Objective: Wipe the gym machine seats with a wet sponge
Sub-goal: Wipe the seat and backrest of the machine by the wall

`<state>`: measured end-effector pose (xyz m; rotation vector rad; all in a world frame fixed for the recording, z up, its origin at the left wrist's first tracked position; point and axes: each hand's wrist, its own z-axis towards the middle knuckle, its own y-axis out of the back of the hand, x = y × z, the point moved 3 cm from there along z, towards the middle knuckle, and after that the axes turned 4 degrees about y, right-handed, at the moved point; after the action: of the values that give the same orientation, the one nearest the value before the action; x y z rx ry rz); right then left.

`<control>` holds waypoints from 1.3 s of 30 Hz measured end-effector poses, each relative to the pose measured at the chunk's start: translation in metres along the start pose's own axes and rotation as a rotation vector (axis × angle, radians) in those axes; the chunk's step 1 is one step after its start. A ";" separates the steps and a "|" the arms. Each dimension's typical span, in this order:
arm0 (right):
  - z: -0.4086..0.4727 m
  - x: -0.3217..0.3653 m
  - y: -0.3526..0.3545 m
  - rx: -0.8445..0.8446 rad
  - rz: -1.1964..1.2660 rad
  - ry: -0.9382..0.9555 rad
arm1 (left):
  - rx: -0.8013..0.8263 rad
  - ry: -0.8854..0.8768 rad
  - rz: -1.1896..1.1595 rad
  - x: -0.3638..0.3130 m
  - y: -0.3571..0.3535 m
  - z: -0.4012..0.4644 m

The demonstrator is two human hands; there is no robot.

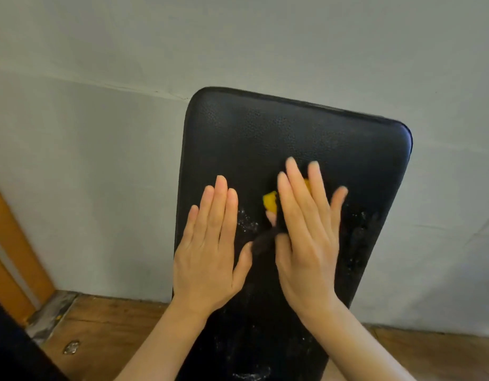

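From the head view, the person is leaning over the black padded seat [293, 138], which is standing against a grey wall [100, 133]. The right hand [306, 235] is pressing flat, fingers straight and slightly spread, on a yellow sponge [270, 202] near the middle of the seat, so the wiping step looks to be under way. The left hand [210, 243] is lying flat on the seat just left of the sponge, fingers straight and together, holding nothing (bracing, I'd guess). Foamy white flecks are showing on the seat around and below both hands. Next, the sponge probably needs sweeping towards the seat's drier-looking top end. No containers are showing anywhere.
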<state>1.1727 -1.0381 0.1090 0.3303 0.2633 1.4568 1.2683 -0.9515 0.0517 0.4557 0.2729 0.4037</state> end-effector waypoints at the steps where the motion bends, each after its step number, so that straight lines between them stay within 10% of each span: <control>1: 0.011 0.003 0.000 0.014 0.025 0.022 | 0.006 0.006 -0.005 -0.001 0.000 0.000; 22: 0.026 -0.008 0.011 -0.123 -0.124 -0.031 | 0.083 -0.093 -0.205 -0.013 0.015 -0.003; 39: -0.012 -0.025 0.037 -0.018 -0.079 -0.117 | 0.169 -0.268 0.087 -0.023 -0.002 -0.003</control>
<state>1.1316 -1.0597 0.1106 0.3852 0.1670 1.3561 1.2474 -0.9623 0.0523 0.6822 0.0263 0.4013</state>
